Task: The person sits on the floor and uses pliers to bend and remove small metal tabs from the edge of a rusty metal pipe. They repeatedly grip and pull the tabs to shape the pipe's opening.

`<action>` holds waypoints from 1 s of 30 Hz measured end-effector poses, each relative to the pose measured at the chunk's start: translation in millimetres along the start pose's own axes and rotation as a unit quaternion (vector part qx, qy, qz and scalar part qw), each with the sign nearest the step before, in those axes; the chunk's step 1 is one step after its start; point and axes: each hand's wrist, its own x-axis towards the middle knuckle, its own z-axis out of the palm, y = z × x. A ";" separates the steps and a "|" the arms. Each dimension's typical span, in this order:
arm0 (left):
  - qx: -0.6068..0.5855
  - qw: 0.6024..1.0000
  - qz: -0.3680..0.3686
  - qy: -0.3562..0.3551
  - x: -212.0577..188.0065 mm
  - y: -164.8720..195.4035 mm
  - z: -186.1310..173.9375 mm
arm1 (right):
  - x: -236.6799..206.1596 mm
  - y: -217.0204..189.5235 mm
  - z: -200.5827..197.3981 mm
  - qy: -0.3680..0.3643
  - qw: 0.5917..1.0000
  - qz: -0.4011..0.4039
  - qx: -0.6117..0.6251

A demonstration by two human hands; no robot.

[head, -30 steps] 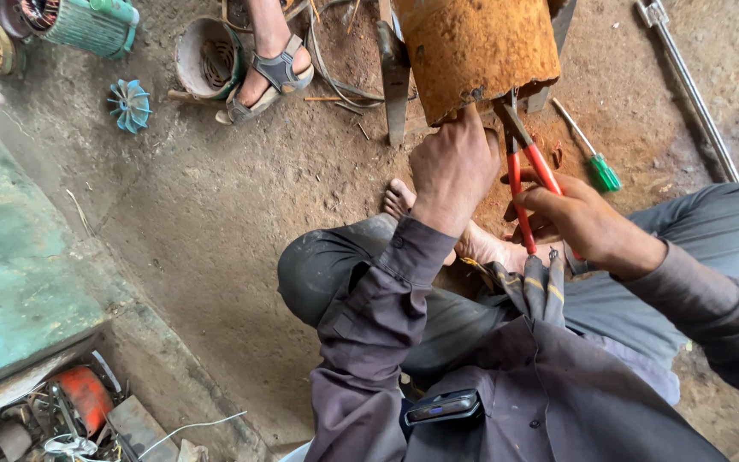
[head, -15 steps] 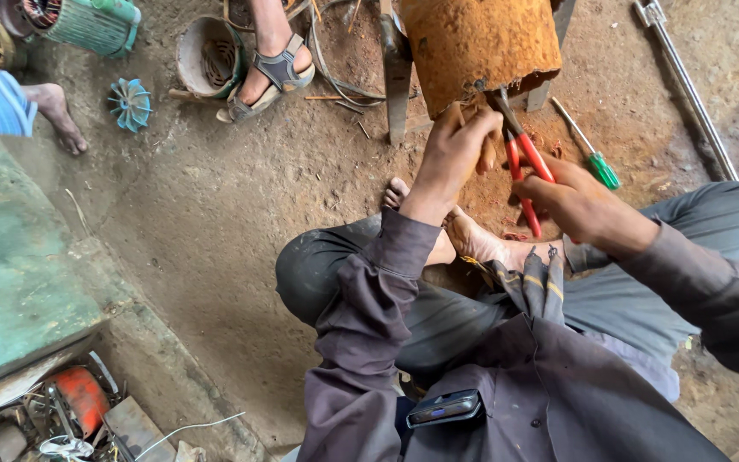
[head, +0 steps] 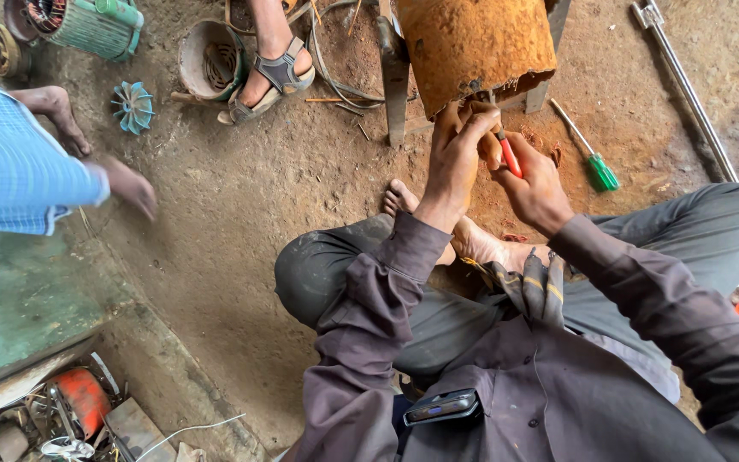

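Dirt floor [head: 241, 222], dusty and strewn with scrap, carries a rusty cylinder [head: 472, 47] propped on a metal stand. Since a second ago both hands have moved up to its torn lower edge, and the pliers' red handles [head: 508, 154], earlier spread and plainly seen, are now mostly hidden. The left hand [head: 459, 154] pinches at the rim, fingers bunched narrow; the right hand [head: 536, 184] is closed around the pliers, just beside it. A person in a blue sleeve [head: 19, 162] has come in at left. A green-handled screwdriver [head: 596, 167] lies near, as does a teal fan blade [head: 133, 107].
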 end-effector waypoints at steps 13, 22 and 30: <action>-0.072 0.996 -0.006 -0.050 1.2 12.8 4.4 | 7.0 -2.5 8.3 0.073 0.995 -0.044 -0.048; 0.021 1.000 0.009 -0.007 -2.4 4.3 5.1 | 8.0 -20.8 -12.9 0.071 0.991 -0.006 -0.109; 0.664 0.737 0.122 0.046 -4.8 20.4 -12.6 | 5.2 -17.5 17.2 0.169 0.975 -0.079 -0.124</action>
